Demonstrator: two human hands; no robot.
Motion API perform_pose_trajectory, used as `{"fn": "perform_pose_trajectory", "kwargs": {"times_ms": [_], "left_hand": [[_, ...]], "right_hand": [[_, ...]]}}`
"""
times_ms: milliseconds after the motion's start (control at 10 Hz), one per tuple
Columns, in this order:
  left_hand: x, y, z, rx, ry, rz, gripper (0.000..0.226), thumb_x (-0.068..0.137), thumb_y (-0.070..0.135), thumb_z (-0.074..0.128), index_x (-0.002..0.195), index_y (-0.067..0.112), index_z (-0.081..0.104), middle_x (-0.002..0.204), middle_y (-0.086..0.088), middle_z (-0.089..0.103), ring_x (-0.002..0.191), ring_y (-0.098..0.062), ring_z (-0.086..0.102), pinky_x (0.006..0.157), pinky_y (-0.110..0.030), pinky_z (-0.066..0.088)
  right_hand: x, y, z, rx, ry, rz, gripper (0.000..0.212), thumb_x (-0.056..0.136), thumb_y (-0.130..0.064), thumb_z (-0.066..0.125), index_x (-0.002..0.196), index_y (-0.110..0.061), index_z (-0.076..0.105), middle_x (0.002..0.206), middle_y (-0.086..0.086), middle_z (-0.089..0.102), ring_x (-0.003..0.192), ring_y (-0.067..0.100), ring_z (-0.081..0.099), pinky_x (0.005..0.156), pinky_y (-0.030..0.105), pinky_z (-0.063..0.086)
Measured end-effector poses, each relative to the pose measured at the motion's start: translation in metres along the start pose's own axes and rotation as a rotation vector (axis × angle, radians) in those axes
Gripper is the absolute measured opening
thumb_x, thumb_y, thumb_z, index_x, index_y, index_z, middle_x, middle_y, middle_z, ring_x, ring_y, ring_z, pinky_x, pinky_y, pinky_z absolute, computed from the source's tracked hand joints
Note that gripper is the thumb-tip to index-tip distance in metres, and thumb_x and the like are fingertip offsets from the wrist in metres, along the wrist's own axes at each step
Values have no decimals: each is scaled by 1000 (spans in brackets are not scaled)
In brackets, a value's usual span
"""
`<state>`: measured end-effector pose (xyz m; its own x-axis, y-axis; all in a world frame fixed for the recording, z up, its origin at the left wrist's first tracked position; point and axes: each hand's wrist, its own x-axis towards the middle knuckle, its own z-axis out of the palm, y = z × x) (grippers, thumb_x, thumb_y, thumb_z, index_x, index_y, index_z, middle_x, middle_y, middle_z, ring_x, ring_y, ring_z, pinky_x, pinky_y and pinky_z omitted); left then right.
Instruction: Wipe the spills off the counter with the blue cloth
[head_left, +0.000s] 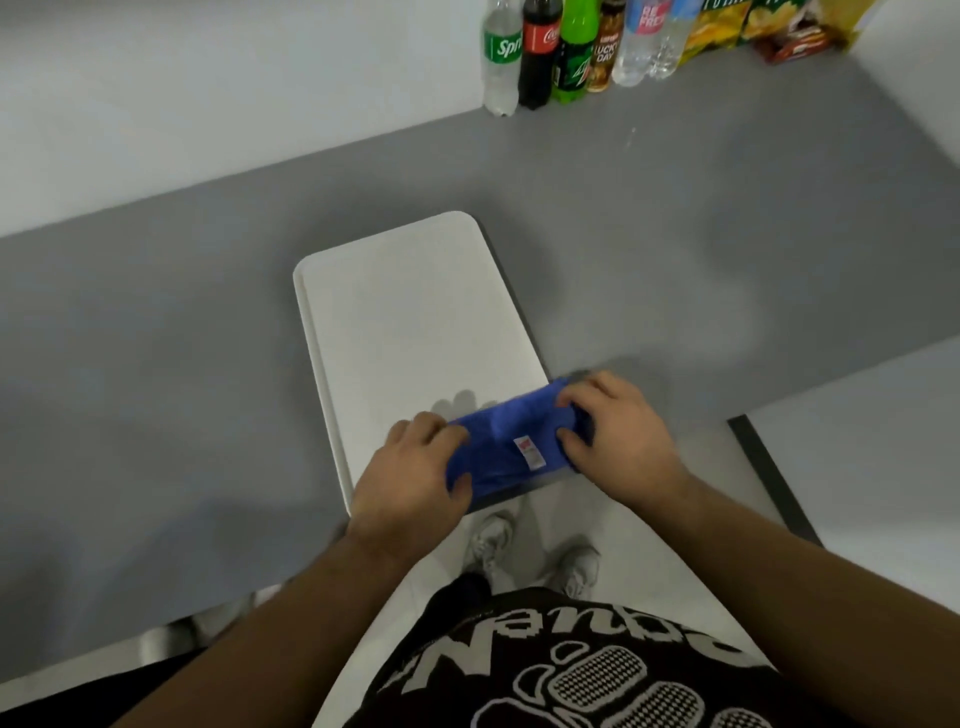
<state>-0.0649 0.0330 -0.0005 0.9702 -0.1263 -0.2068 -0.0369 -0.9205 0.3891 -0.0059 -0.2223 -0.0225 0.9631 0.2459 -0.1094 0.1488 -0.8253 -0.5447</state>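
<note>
The blue cloth lies bunched at the near end of a white tray on the grey tabletop. The left hand and right hand each pinch one end, each grip closed on the cloth, probably to fold it into a pad for wiping. Faint smears show on the tabletop to the right. Bottles stand along the far wall.

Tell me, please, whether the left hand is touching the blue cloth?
Touching: the head view shows the left hand with its fingers gripping the blue cloth.
</note>
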Motion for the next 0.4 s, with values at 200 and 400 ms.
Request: {"fn": "perform_pose_trajectory", "kwargs": {"times_ms": [200,400], "left_hand": [[7,-4,-1,116,-86,94,27,92,36,59,117,28,66,122,4,59,107,-21,57,90,-38,53],[17,2,-14,141,-114,82,29,89,54,57,110,35,63,109,13,63,94,-13,63,85,-32,55]], "right_hand": [[-11,-5,13,-71,-19,62,27,98,-28,63,124,-24,67,126,1,62,115,22,57,100,31,46],[-30,-6,-6,23,7,107,33,97,-36,64,130,-32,65,135,-9,59,121,15,56,103,27,45]]}}
